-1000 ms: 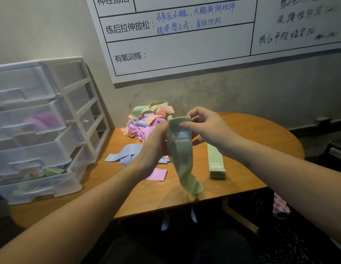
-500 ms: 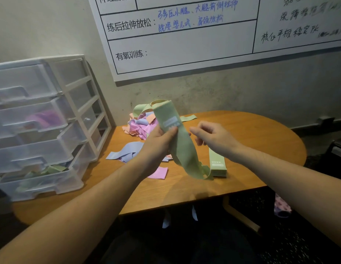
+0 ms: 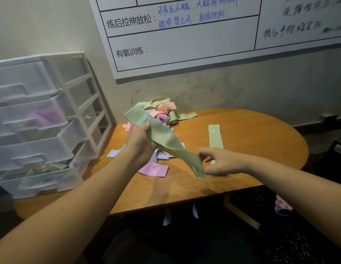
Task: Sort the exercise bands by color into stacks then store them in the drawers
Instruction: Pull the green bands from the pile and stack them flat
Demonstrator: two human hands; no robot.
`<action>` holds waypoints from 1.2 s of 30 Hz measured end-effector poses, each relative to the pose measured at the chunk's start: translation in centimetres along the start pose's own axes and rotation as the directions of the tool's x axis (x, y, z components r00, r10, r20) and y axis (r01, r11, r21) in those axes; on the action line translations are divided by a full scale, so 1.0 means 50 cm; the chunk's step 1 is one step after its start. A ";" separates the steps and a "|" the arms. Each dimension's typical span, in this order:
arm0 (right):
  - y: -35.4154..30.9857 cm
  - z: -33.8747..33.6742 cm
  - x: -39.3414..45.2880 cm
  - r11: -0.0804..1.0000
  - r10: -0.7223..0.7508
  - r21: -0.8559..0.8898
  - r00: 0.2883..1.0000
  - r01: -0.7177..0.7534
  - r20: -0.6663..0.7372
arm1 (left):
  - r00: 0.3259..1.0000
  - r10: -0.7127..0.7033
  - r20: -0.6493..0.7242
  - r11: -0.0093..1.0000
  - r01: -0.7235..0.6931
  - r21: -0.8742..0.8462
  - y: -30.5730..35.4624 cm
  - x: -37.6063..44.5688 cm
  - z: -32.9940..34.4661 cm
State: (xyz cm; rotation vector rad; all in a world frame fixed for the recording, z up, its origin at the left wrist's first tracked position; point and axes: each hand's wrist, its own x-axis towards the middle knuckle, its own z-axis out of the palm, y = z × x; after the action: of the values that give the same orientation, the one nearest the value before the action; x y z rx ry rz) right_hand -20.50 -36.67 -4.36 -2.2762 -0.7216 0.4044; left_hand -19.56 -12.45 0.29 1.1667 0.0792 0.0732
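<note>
A green band (image 3: 166,141) is held above the worktop (image 3: 251,149), slanting from its upper end at 10 o'clock to its lower end at 4 o'clock. The upper part is gripped by the left hand (image 3: 140,144): the thumb is pressed on the near face beside a pale label, and the fingers are curled behind it, mostly hidden. The lower end hangs at the fingers (image 3: 203,154) of the right hand (image 3: 223,161), which are loosely curled and narrow; whether the band is pinched there or merely touched cannot be told.

The worktop is a rounded wooden one, set against a grey wall. A whiteboard (image 3: 185,46) with printed and handwritten characters is mounted on the wall at 12 o'clock. A clear plastic drawer unit (image 3: 42,121) is stood at 9 o'clock on the worktop's left end.

One flat stack (image 3: 215,138) of green bands is laid at 2 o'clock from the right hand, well apart from the pile. One mixed pile (image 3: 162,111) of green, pink and purple bands is heaped at 12 o'clock against the wall; its bands are too tangled to be counted. One pink band (image 3: 154,169) is spread below the left hand, and blue ones (image 3: 113,152) lie beside it. Four drawers are seen in the unit: purple bands show in the second, green ones in the bottom.
</note>
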 end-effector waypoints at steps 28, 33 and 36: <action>0.022 0.027 0.022 0.992 0.052 -0.083 0.910 -0.094 -0.412 | 0.990 0.067 -0.124 0.996 -0.074 -0.050 -0.033 0.035 0.047; 0.035 0.035 0.018 0.990 0.110 -0.042 0.925 -0.134 -0.363 | 0.984 0.117 -0.133 0.993 -0.114 0.031 -0.034 0.043 0.078; 0.038 0.040 0.013 0.994 0.106 0.044 0.922 -0.097 -0.371 | 0.989 0.123 -0.082 0.989 -0.116 0.087 -0.045 0.041 0.091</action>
State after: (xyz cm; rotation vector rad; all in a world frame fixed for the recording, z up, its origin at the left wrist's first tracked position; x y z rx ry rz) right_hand -20.19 -36.36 -7.17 -2.2805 -0.4020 0.0196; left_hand -17.04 -17.28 -0.08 1.2497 0.0900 0.2294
